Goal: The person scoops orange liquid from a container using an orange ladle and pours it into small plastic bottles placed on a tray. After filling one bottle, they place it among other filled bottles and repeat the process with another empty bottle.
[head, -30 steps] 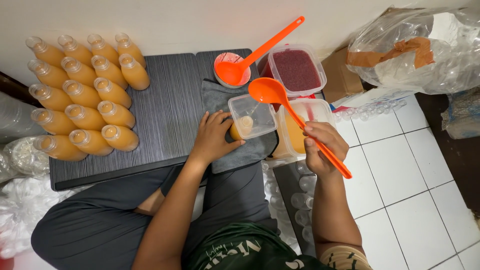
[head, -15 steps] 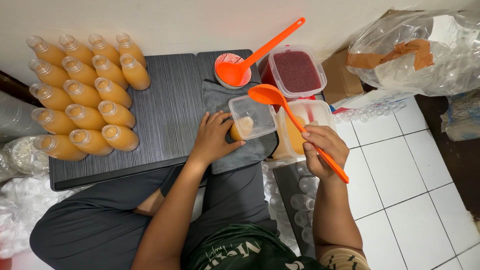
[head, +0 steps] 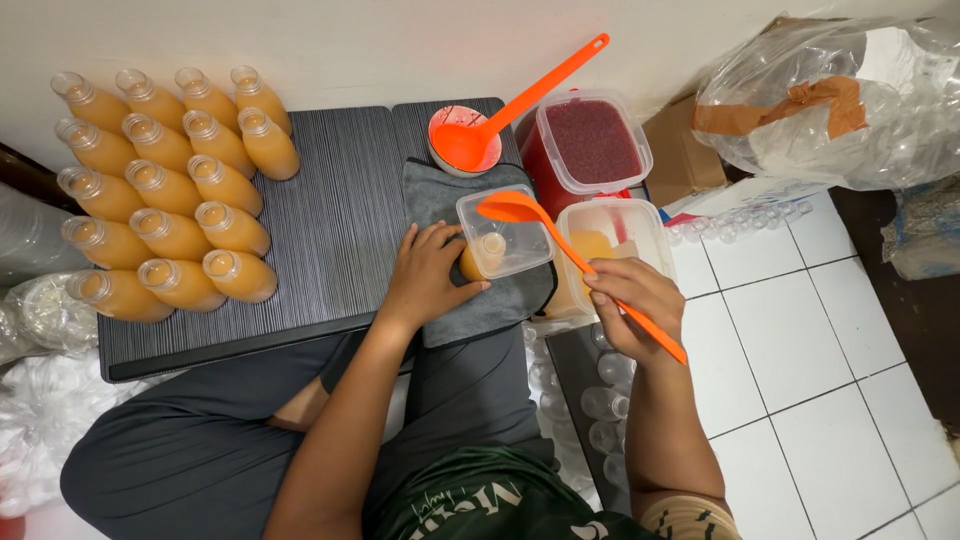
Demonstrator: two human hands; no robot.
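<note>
1. My right hand (head: 635, 305) is closed around the handle of an orange ladle (head: 560, 245), whose bowl hovers over a small clear tub (head: 505, 232).
2. My left hand (head: 425, 275) wraps around a bottle (head: 482, 257) of orange drink under that tub, on a grey cloth (head: 500, 300).
3. Just right sits a container of orange liquid (head: 615, 245); beyond it, a red-filled container (head: 592, 140).
4. Far left, filled bottles (head: 170, 200) stand in rows on a dark mat (head: 335, 230).

Dark ribbed mat (head: 340, 230) sitting on the white tile floor (head: 800, 340)

It's carrying rows of orange filled bottles (head: 170, 190), a grey cloth (head: 480, 300) and a small bowl (head: 462, 140) holding an orange ladle (head: 520, 105).
</note>
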